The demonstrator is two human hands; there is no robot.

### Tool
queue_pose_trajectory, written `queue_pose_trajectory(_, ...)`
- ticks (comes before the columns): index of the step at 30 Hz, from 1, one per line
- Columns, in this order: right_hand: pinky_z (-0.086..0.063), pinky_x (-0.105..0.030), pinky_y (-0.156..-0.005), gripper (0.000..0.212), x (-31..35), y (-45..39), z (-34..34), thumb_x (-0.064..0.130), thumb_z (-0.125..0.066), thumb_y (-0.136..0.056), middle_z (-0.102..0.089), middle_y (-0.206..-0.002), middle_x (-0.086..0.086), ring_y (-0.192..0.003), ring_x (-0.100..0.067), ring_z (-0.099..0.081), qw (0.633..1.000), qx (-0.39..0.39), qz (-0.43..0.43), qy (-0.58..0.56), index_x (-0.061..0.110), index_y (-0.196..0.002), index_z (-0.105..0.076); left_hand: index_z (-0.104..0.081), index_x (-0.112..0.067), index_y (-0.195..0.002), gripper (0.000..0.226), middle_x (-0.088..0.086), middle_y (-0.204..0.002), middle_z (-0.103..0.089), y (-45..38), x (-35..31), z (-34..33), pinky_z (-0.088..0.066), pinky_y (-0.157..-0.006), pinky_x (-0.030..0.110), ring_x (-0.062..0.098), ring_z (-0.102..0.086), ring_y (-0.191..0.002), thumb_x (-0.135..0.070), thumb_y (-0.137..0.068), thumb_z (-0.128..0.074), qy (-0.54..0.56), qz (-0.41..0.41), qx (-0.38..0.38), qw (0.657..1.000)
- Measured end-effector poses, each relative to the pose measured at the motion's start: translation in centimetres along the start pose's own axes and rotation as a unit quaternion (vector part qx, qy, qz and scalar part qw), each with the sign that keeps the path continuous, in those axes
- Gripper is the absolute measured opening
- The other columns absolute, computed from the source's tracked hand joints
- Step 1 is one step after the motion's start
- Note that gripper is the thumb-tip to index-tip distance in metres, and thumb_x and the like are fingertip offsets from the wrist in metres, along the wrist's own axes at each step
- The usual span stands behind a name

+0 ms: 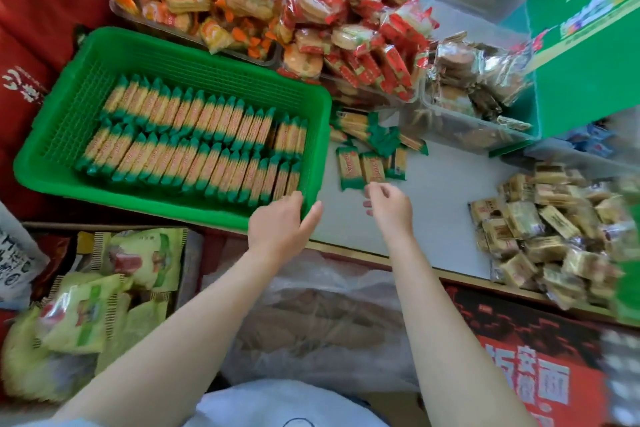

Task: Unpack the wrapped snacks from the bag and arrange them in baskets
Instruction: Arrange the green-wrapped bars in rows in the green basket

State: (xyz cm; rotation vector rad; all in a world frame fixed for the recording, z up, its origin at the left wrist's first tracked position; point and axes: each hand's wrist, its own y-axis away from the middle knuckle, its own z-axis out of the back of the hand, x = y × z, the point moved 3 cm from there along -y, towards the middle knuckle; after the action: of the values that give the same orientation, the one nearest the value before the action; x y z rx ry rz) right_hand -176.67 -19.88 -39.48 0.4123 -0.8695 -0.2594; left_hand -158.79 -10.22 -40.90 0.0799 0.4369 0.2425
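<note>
A green plastic basket [62, 135] holds two neat rows of green-ended wrapped biscuits [194, 135]. My left hand [280, 222] rests on the basket's near right corner, thumb outside the rim, fingers over it; it holds no snack. Just right of it, my right hand [389, 206] hovers with fingers loosely curled above loose green-ended packets [363, 166] lying on the white table [446, 191]. More of those packets [374, 130] are heaped behind. A clear plastic bag [322, 319] with brownish contents lies below the table edge between my forearms.
Behind the basket stand clear trays piled with orange packets [207, 3] and red packets [363, 28]. Another clear bin of brown snacks [464, 80] sits beside a green carton [585, 45]. Tan packets [547, 236] are heaped at the right. Light green bags [104, 291] lie lower left.
</note>
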Motion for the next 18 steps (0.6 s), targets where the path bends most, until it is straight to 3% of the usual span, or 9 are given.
queue_pose_trajectory(3, -0.051, -0.037, -0.098, 0.026, -3.0, -4.6, 2.3, 0.024, -0.056, -0.097, -0.069, -0.117, -0.009, -0.108, -0.029, -0.064, 0.999, -0.006, -0.033, 0.034, 0.012, -0.117, -0.067, -0.054, -0.011, -0.102, 0.063, -0.001, -0.061, -0.049, -0.7, -1.1, -1.0, -0.029, -0.042, 0.03, 0.023, -0.047, -0.049, -0.068, -0.096, -0.028, -0.074, 0.072, -0.008, 0.995)
queue_pose_trajectory(5, -0.042, -0.026, -0.09, 0.034, -3.4, -7.3, 2.9, 0.02, -0.057, -0.098, -0.065, -0.127, -0.012, -0.117, -0.031, -0.06, 0.998, -0.011, -0.026, 0.06, 0.006, -0.128, -0.062, -0.056, -0.011, -0.104, 0.066, 0.0, -0.06, -0.051, -0.7, -1.1, -1.4, -0.03, -0.041, 0.029, 0.023, -0.048, -0.048, -0.07, -0.094, -0.028, -0.109, 0.078, -0.012, 0.991)
queue_pose_trajectory(8, -0.043, -0.028, -0.085, 0.037, -3.6, -11.1, 1.7, 0.02, -0.06, -0.097, -0.061, -0.128, -0.013, -0.116, -0.033, -0.06, 0.998, -0.004, -0.032, 0.056, 0.004, -0.13, -0.056, -0.06, -0.009, -0.107, 0.066, -0.001, -0.058, -0.049, -0.7, -1.4, -1.9, -0.026, -0.041, 0.028, 0.023, -0.045, -0.046, -0.067, -0.095, -0.031, -0.109, 0.085, -0.033, 0.99)
queue_pose_trajectory(12, -0.051, -0.043, -0.096, 0.054, -4.1, -12.9, -0.6, 0.023, -0.072, -0.087, -0.05, -0.132, -0.014, -0.118, -0.034, -0.056, 0.996, -0.026, -0.021, 0.083, 0.006, -0.132, -0.047, -0.051, -0.012, -0.084, 0.068, -0.002, -0.057, -0.042, -0.6, -1.6, -2.3, -0.023, -0.043, 0.028, 0.025, -0.041, -0.046, -0.07, -0.087, -0.016, -0.088, 0.096, -0.053, 0.99)
queue_pose_trajectory(16, -0.051, -0.037, -0.091, 0.064, -5.1, -11.8, -1.2, 0.025, -0.077, -0.086, -0.06, -0.133, -0.009, -0.117, -0.03, -0.06, 0.996, 0.031, -0.076, 0.033, 0.011, -0.138, -0.042, -0.041, -0.017, -0.079, 0.057, -0.004, -0.055, -0.039, -0.6, -1.4, -2.1, -0.016, -0.044, 0.027, 0.024, -0.037, -0.045, -0.069, -0.087, -0.018, -0.082, 0.103, -0.05, 0.99)
queue_pose_trajectory(18, -0.047, -0.031, -0.082, 0.049, -5.7, -11.0, -0.4, 0.025, -0.074, -0.089, -0.065, -0.127, -0.009, -0.112, -0.028, -0.062, 0.991, 0.054, -0.112, 0.043, 0.008, -0.13, -0.055, -0.04, -0.016, -0.075, 0.057, -0.006, -0.052, -0.033, -0.4, -1.4, -2.1, -0.013, -0.044, 0.026, 0.022, -0.033, -0.042, -0.068, -0.088, -0.02, -0.077, 0.106, -0.056, 0.99)
